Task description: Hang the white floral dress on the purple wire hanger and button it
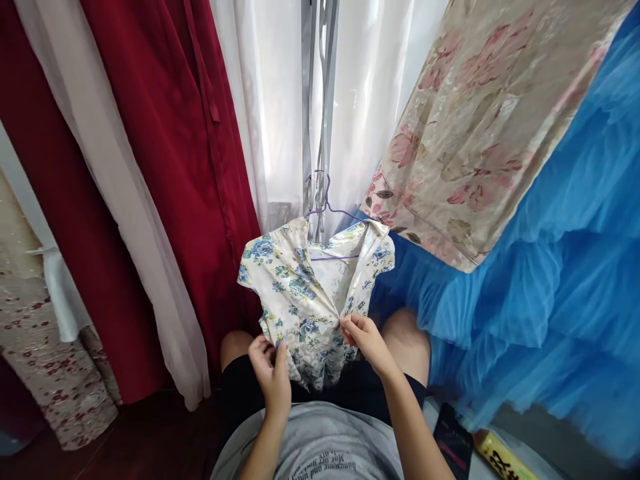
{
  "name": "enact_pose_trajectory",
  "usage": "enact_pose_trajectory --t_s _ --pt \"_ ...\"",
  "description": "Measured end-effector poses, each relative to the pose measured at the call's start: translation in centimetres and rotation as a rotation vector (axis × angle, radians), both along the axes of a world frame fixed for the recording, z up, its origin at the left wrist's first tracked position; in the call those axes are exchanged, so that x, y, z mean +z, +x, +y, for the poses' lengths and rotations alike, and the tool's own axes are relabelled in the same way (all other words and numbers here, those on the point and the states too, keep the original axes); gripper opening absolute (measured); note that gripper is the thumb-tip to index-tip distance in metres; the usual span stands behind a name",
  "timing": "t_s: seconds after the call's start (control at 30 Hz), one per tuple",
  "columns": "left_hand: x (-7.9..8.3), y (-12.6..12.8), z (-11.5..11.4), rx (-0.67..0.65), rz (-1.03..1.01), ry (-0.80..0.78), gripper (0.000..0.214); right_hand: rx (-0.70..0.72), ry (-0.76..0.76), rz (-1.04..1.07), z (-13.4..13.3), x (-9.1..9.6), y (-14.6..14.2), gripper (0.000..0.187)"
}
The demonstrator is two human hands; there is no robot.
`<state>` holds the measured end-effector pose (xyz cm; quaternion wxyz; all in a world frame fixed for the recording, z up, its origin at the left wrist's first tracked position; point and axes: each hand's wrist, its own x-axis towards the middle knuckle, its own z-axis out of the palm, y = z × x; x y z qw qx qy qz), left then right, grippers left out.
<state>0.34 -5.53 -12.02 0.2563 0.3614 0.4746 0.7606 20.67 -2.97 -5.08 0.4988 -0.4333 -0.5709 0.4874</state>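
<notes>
A white short-sleeved blouse (300,287) with blue and yellow-green flowers hangs from a thin purple hanger (327,205) in front of me, its lower part over my lap. The neckline gapes in a V, and the hanger's lower bar shows inside it. My right hand (367,341) pinches the front edge of the blouse at the bottom of the V. Lower down on the left, my left hand (273,367) grips the side of the blouse, thumb in front; some of its fingertips are hidden by the cloth.
Metal poles (320,87) stand behind the hanger, before a white curtain (275,87). Dark red cloth (165,167) hangs at left; a beige floral garment (470,147) and blue ruffled tulle (560,267) hang at right. A dark phone-like object (453,437) and yellow package (500,457) lie lower right.
</notes>
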Motion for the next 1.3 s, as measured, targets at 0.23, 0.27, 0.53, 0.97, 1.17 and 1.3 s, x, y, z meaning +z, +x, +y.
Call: enact_pose_trajectory --t_s 0.23,0.27,0.53,0.97,1.17,1.3 --pt "2.6 4.1 1.1 -0.282 0.603 0.166 0.034 0.008 -0.032 -0.031 -1.1 1.3 0.1 0.034" --pt "2.8 5.2 1.5 -0.339 0.598 0.148 0.037 0.025 -0.032 -0.027 -1.4 1.5 0.2 0.033" --pt "3.1 6.2 3.0 -0.462 0.673 0.107 0.006 -0.037 -0.011 0.060 -0.9 3.6 -0.4 0.021" --pt "5.5 3.8 3.5 -0.431 1.547 0.037 0.029 -0.116 -0.053 0.455 10.9 17.4 -1.7 0.005" --pt "6.2 3.7 3.7 -0.618 1.557 0.098 0.028 -0.126 0.081 0.408 9.8 18.8 -1.5 0.006" --pt "12.9 2.9 7.0 -0.483 1.211 0.259 0.028 -0.202 0.270 0.303 8.7 17.8 -1.7 0.010"
